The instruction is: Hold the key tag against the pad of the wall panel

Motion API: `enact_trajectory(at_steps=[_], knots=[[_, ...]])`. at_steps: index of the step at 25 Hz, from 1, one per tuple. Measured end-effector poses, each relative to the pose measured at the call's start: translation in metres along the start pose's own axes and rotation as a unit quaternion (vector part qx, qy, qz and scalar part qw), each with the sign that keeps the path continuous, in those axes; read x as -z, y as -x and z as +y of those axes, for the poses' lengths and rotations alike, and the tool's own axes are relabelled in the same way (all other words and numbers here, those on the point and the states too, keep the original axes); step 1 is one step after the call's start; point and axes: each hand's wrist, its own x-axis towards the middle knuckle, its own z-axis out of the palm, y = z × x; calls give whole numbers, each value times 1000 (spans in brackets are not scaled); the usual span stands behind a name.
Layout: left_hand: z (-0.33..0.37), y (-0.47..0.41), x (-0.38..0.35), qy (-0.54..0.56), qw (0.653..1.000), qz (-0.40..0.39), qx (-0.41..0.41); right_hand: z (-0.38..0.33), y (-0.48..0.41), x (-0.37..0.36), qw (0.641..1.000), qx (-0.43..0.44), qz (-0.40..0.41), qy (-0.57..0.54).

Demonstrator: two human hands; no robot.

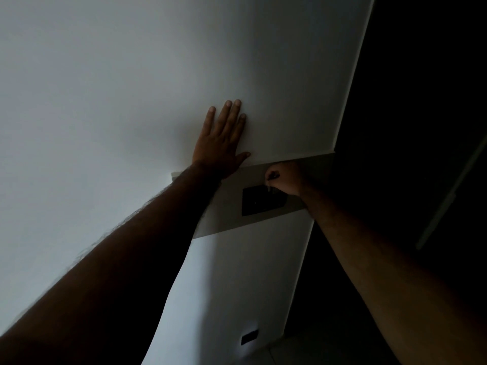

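Observation:
The room is dim. My left hand (218, 146) presses flat on the white wall (105, 88), fingers straight and pointing up, thumb at the upper edge of a grey band (226, 214). A black rectangular switch panel (263, 204) is set into that band. My right hand (286, 179) is at the panel's top edge with curled fingers. It seems to pinch a small thin object whose pale tip meets the panel; what that object is cannot be made out.
The wall ends at a vertical corner (353, 80) just right of my hands, with a dark opening (408, 127) beyond it. A small dark outlet (249, 337) sits low on the wall near the floor.

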Motion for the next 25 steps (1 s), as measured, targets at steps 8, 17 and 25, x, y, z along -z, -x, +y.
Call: enact_trajectory(at_steps=[8,17,25], knots=[[1,0,-1,1,1000,5,-2,6,4,13,978,-92,-7,-185],[2,0,-3,-5,1000,4,0,23,6,6,989,121,65,61],[3,-1,-5,-8,1000,7,2,26,2,15,991,113,10,76]])
